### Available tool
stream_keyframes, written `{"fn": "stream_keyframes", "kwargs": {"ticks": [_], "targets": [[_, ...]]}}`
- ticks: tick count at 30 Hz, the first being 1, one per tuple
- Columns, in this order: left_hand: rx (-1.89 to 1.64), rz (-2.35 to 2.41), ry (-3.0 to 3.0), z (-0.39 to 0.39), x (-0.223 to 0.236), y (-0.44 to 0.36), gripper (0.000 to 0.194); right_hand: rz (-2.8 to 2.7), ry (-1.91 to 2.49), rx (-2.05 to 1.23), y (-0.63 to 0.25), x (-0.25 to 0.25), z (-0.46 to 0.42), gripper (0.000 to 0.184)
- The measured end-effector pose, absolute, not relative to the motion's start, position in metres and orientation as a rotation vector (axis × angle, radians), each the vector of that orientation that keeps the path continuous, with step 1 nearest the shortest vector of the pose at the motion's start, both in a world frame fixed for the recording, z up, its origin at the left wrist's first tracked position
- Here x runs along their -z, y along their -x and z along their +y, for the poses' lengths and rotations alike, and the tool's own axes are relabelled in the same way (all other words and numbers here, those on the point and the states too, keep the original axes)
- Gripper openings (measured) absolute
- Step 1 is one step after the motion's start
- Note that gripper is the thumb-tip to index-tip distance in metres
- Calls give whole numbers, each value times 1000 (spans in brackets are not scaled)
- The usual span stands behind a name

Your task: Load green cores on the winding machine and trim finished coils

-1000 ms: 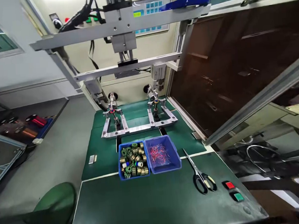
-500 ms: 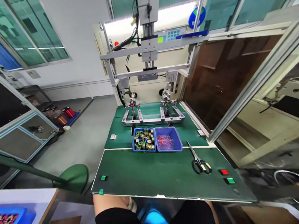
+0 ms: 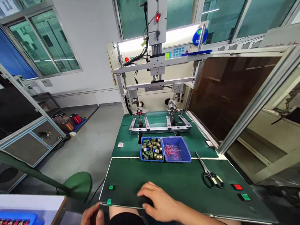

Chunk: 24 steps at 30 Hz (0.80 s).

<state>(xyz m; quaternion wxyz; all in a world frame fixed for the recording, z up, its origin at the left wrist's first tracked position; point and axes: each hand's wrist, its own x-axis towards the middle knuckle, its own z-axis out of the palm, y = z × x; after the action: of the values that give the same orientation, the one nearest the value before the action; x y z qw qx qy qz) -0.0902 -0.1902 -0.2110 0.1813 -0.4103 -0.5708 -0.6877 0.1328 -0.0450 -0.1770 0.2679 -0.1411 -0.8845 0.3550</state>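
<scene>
My right hand [image 3: 160, 202] hovers over the front edge of the green work table [image 3: 185, 180], fingers loosely bent and thumb apart, with nothing seen in it. Just off the table's front left corner is my left hand [image 3: 92, 223]; thumb and forefinger stand apart and no object shows between them. Its lower part is cut off by the frame. Farther in stand two blue bins: one bin [image 3: 141, 158] holds several small wound cores [image 3: 152, 150], and the other bin [image 3: 185, 154] holds thin red wire bits [image 3: 172, 152]. Scissors [image 3: 208, 174] lie to the right.
A metal fixture [image 3: 160, 129] with two clamping heads stands at the back under a gantry [image 3: 159, 65]. Green and red buttons [image 3: 237, 187] sit near the table's right edge, a green button [image 3: 111, 187] at the left. At lower left is a blue tray [image 3: 31, 220] of small parts.
Both my hands have come into view from below, the right one over the table's front edge. The camera has tilted up and turned a little left. Bins and scissors stay in place.
</scene>
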Motion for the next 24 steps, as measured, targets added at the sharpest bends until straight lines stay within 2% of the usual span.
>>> {"fn": "stream_keyframes", "kwargs": {"ticks": [3, 6, 8, 11, 16, 19, 24], "targets": [[2089, -1319, 1367, -119, 161, 74, 16, -2464, 405, -1075, -88, 182, -18, 24], [2261, -1375, 1374, -33, 117, 55, 25, -2436, 440, -1102, -61, 184, -4, 13], [2315, -1516, 1395, 20, 100, 50, 34, -2425, 461, -1070, -55, 185, -2, 18], [2296, -1625, 1441, 71, 97, 55, 36, -2413, 459, -1019, -56, 188, -2, 25], [2130, -1876, 1685, 78, 119, 68, 26, -2402, 406, -1032, -54, 196, 3, 35], [1951, -1996, 1937, 66, 120, 71, 16, -2377, 403, -1058, -54, 203, 4, 35], [1673, -1939, 2413, 56, 107, 63, 22, -2378, 398, -1069, -58, 207, 1, 30]]}}
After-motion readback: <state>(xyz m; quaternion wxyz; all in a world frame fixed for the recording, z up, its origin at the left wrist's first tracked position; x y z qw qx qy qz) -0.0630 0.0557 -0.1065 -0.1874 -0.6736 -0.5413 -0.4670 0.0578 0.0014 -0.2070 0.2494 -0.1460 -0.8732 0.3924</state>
